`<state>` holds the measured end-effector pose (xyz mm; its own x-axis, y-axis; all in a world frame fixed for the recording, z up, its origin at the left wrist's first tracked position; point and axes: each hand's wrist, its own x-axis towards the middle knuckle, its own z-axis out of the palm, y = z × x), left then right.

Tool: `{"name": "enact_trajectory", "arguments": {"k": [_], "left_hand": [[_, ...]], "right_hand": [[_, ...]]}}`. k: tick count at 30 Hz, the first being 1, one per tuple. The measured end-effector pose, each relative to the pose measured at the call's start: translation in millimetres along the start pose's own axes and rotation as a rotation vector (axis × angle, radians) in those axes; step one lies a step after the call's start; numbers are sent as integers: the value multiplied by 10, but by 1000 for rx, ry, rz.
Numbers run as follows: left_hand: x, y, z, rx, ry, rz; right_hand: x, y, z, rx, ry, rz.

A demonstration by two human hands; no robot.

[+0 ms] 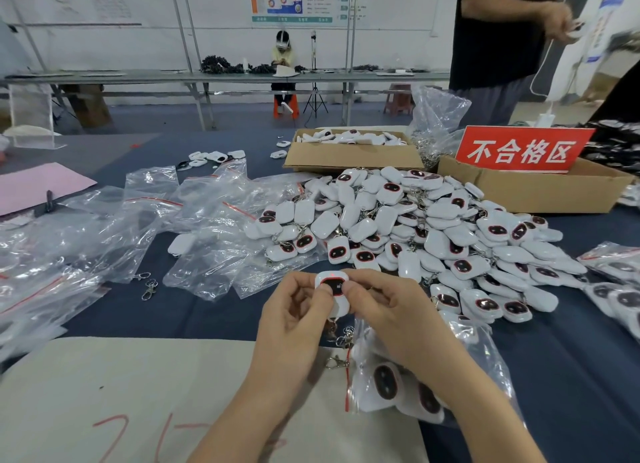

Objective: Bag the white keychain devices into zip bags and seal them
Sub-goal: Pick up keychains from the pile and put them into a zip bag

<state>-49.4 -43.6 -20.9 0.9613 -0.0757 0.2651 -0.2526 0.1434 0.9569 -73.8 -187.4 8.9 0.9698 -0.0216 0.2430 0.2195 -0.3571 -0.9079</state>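
White keychain devices carry black faces rimmed in red — the tabletop is dark blue. Clear zip bags have red strips; a red sign bears white characters — the box is brown.

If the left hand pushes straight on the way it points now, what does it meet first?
The left hand pinches a device together with the right hand. Pushed further, up and slightly right, it would probably meet the near edge of the pile, though depth is unclear.
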Motion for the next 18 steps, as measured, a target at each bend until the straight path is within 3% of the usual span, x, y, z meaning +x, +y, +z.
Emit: {"name": "enact_trajectory", "arguments": {"k": [5, 18], "left_hand": [[-13, 14, 5, -7, -18, 19], [-71, 68, 30, -62, -134, 33]], "right_hand": [[15, 13, -28, 111, 26, 41], [-13, -16, -74, 100, 48, 58]]}}
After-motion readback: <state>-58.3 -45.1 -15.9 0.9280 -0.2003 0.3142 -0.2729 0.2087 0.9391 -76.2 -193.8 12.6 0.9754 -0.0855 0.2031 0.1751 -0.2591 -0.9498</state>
